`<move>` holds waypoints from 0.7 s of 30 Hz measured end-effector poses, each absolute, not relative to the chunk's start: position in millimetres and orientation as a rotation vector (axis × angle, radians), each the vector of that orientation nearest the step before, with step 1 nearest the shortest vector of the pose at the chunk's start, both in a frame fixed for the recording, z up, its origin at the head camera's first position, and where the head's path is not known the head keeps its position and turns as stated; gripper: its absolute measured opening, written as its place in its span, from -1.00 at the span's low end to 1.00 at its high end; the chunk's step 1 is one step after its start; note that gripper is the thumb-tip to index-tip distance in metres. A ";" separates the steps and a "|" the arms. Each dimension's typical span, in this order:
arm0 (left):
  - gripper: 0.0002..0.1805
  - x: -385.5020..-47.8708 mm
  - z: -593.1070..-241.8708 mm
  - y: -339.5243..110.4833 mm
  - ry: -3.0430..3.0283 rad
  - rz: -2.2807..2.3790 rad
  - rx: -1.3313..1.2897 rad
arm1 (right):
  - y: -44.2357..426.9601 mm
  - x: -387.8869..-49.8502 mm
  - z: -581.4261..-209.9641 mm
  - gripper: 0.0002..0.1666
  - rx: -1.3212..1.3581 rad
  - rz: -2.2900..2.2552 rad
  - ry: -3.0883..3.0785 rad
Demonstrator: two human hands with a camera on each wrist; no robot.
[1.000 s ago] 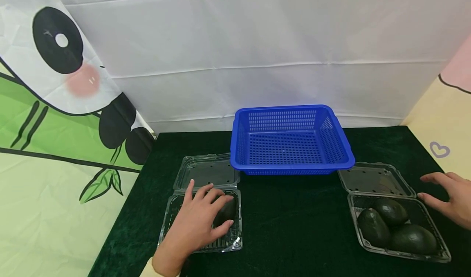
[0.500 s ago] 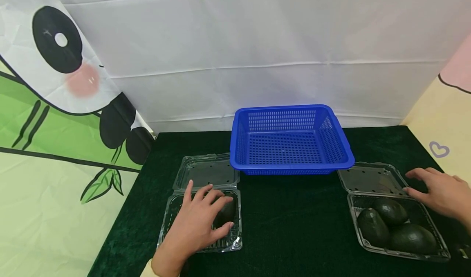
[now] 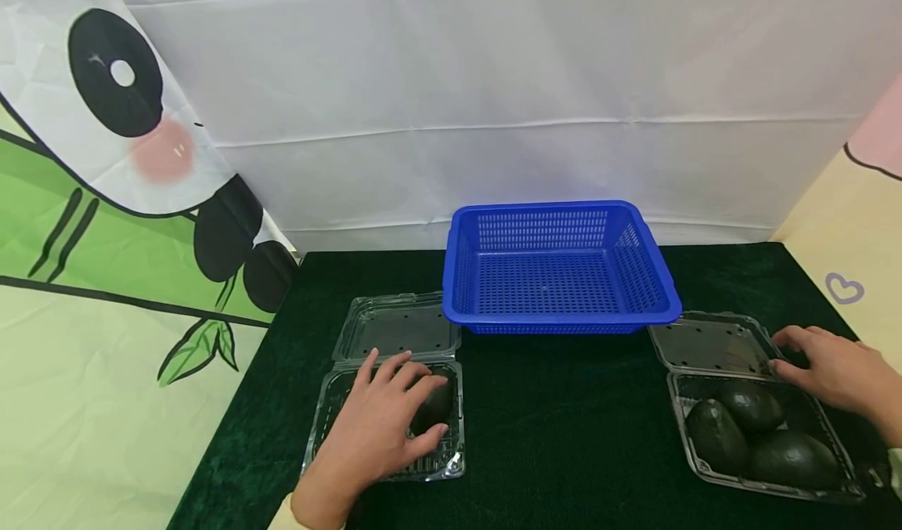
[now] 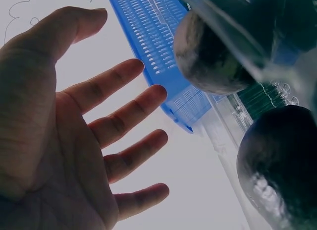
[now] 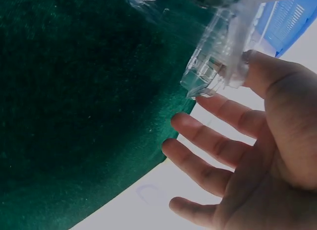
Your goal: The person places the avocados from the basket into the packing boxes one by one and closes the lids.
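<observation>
In the head view my left hand (image 3: pixel 373 424) hovers with spread fingers over the left clear clamshell box (image 3: pixel 456 456), its lid (image 3: pixel 402 328) folded back. A dark avocado (image 3: pixel 434 409) lies beside its fingers. The left wrist view shows two avocados (image 4: pixel 210 54) (image 4: pixel 277 165) to the right of my left hand (image 4: pixel 99 121), not touched by it. My right hand (image 3: pixel 835 369) pinches the right edge of the folded-back lid (image 3: pixel 715 344) of the right box (image 3: pixel 676 420), which holds three avocados (image 3: pixel 715 434). Thumb and index finger of my right hand (image 5: pixel 237 136) meet the clear plastic edge (image 5: pixel 203 81).
A blue perforated basket (image 3: pixel 560 319) stands at the back middle, overlapping the near corners of both lids. Dark green cloth (image 3: pixel 557 428) covers the table. A white cloth (image 3: pixel 521 68) hangs behind, with printed cloths at left (image 3: pixel 84 240) and right (image 3: pixel 838 225).
My right hand has moved left from beyond the right box to its lid edge, and its thumb and index finger have closed there. My left hand has hardly moved.
</observation>
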State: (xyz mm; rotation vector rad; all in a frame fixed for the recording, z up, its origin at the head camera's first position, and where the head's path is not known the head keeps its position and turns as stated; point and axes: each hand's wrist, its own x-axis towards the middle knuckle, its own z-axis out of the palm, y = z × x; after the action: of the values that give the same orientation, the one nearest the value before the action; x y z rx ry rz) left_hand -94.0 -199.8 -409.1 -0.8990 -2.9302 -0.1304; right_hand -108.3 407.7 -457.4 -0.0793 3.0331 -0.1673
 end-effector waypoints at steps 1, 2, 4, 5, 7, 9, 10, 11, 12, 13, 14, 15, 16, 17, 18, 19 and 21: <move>-0.44 -93.8 -409.3 -199.7 -2.933 -0.130 -0.899 | 408.2 -109.5 -458.2 -0.49 -0.088 -0.194 3.021; -0.44 -93.7 -409.5 -199.5 -2.938 -0.131 -0.898 | 408.7 -110.0 -458.9 -0.50 -0.094 -0.224 3.011; -0.43 -93.5 -409.8 -199.1 -2.948 -0.128 -0.897 | 409.5 -111.1 -459.6 -0.51 -0.099 -0.287 2.988; -0.43 -93.2 -410.0 -199.0 -2.954 -0.126 -0.895 | 409.8 -111.4 -459.9 -0.51 -0.105 -0.320 2.977; -0.43 -92.9 -410.4 -198.9 -2.963 -0.124 -0.893 | 411.3 -111.9 -461.7 -0.52 -0.098 -0.372 2.962; -0.43 -92.8 -410.5 -198.9 -2.965 -0.125 -0.895 | 411.8 -112.3 -462.5 -0.52 -0.092 -0.401 2.957; -0.43 -92.7 -410.6 -199.0 -2.965 -0.127 -0.897 | 411.8 -112.5 -463.1 -0.52 -0.091 -0.418 2.953; -0.43 -92.6 -410.6 -199.1 -2.965 -0.130 -0.899 | 412.0 -112.9 -463.2 -0.52 -0.086 -0.434 2.952; -0.44 -92.7 -410.6 -199.1 -2.965 -0.133 -0.900 | 412.2 -113.3 -463.2 -0.51 -0.079 -0.446 2.951; -0.44 -92.7 -410.5 -199.0 -2.964 -0.136 -0.901 | 411.7 -113.3 -462.9 -0.50 -0.078 -0.459 2.948; -0.44 -92.7 -410.5 -199.0 -2.964 -0.137 -0.902 | 411.5 -113.4 -462.3 -0.50 -0.072 -0.469 2.949; -0.44 -92.7 -410.4 -198.8 -2.966 -0.143 -0.903 | 411.4 -113.6 -461.8 -0.49 -0.068 -0.482 2.950; -0.44 -92.6 -410.2 -198.7 -2.967 -0.145 -0.901 | 411.4 -113.8 -461.6 -0.48 -0.064 -0.493 2.951; -0.44 -92.6 -410.1 -198.6 -2.968 -0.145 -0.900 | 411.6 -114.0 -461.6 -0.47 -0.060 -0.501 2.953; -0.44 -92.6 -409.9 -198.6 -2.969 -0.145 -0.898 | 411.7 -114.3 -461.9 -0.45 -0.058 -0.508 2.955; -0.44 -92.5 -409.8 -198.5 -2.970 -0.145 -0.897 | 411.9 -114.5 -462.0 -0.44 -0.056 -0.515 2.961; -0.44 -92.6 -409.7 -198.4 -2.970 -0.145 -0.894 | 412.3 -114.7 -462.2 -0.42 -0.052 -0.528 2.979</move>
State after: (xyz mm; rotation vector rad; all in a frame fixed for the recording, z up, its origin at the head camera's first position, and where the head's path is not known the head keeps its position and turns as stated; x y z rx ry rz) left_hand -92.6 -198.4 -409.7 -0.8944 -2.9704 -0.1450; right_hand -114.7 412.3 -462.2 -0.0522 2.9788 -0.5277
